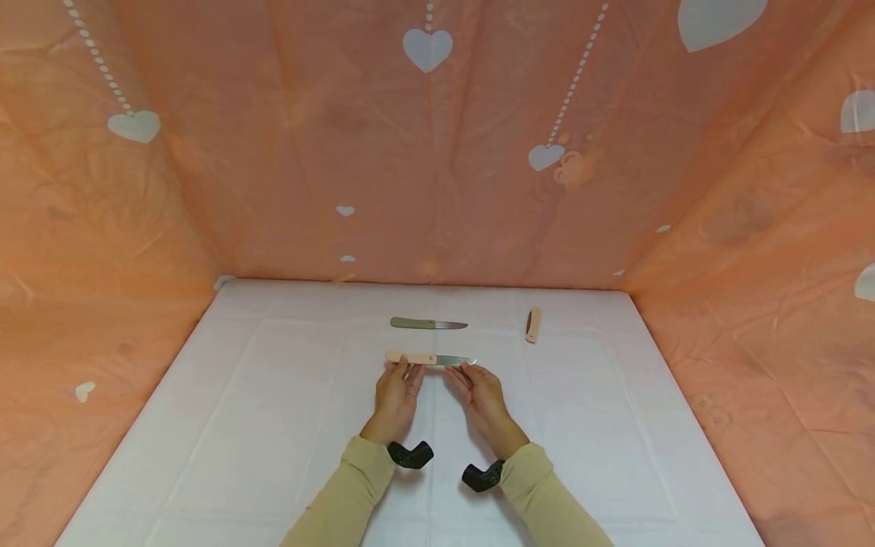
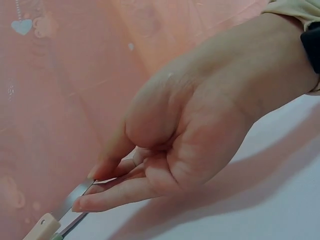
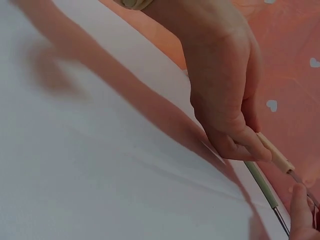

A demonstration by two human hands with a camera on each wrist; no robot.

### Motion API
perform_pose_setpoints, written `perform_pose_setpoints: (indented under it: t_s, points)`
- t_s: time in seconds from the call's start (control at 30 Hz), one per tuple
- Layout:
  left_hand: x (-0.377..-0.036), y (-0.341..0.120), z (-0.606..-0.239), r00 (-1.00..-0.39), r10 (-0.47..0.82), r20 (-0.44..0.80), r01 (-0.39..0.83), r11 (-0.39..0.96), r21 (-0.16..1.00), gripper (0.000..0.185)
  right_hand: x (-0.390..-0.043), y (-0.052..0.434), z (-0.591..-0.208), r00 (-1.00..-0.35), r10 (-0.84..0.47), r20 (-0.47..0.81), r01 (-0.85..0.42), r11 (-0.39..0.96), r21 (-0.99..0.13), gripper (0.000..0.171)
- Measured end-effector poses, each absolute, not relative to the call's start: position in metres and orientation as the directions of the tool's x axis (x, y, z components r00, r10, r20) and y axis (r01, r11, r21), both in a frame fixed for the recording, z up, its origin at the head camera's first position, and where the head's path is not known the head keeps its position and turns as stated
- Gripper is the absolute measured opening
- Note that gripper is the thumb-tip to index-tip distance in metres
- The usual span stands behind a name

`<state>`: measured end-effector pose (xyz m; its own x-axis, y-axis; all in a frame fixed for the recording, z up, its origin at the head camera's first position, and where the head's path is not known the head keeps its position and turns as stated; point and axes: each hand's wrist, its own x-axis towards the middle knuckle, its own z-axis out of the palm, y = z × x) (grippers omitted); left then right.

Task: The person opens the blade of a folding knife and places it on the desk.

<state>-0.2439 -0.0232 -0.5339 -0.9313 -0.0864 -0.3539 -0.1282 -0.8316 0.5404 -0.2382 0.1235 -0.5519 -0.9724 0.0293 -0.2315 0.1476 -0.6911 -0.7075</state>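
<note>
Centre of the head view: the beige-handled knife (image 1: pixel 427 358) lies crosswise on the white table cover (image 1: pixel 273 425), handle to the left and blade to the right. The left hand (image 1: pixel 396 391) has its fingertips at the handle and the right hand (image 1: pixel 484 393) at the blade, so the two hands are apart, one at each end. Just above it in the frame lies a green-handled knife (image 1: pixel 427 324), parallel and not touching. A short beige piece (image 1: pixel 533 325), possibly a folded knife, lies well to the right. A pink backdrop (image 1: pixel 427 49) with white hearts closes off three sides.

Left-wrist view: this view shows the right hand (image 2: pixel 200 130), with thumb and forefinger pinching the blade (image 2: pixel 82 190) near its tip. The handle end (image 2: pixel 42 229) is at the lower left corner. Whether the pads sit on the flat or on the edge cannot be told.

Right-wrist view: the left hand (image 3: pixel 225 90) grips the beige handle (image 3: pixel 275 155) between thumb and curled fingers. The green-handled knife lies close alongside.

Judgement: the hold looks safest with the handle hand bearing the load and the blade fingers resting lightly on the flats, off the cutting edge. The neighbouring knife leaves little room on the far side, so any sweep that way risks striking it.
</note>
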Motion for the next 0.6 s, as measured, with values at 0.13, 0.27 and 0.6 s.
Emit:
perform_pose_setpoints:
  t_s: [0.13,0.27,0.6]
  points:
    - [-0.245,-0.024,-0.534,-0.938,-0.063,-0.342,-0.136,-0.838,0.529,0.038,-0.239,0.124,-0.554,-0.971,0.038,-0.235,0.144,-0.692,-0.708,0.011]
    - [-0.248,-0.026,-0.536,-0.936,-0.051,-0.348,-0.152,-0.832,0.533,0.039,-0.241,0.125,-0.555,-0.967,0.053,-0.247,0.151,-0.662,-0.734,0.016]
    - [-0.254,-0.037,-0.536,-0.931,-0.083,-0.356,-0.205,-0.686,0.698,0.039,-0.253,0.128,-0.553,-0.963,0.082,-0.258,0.172,-0.551,-0.816,0.026]
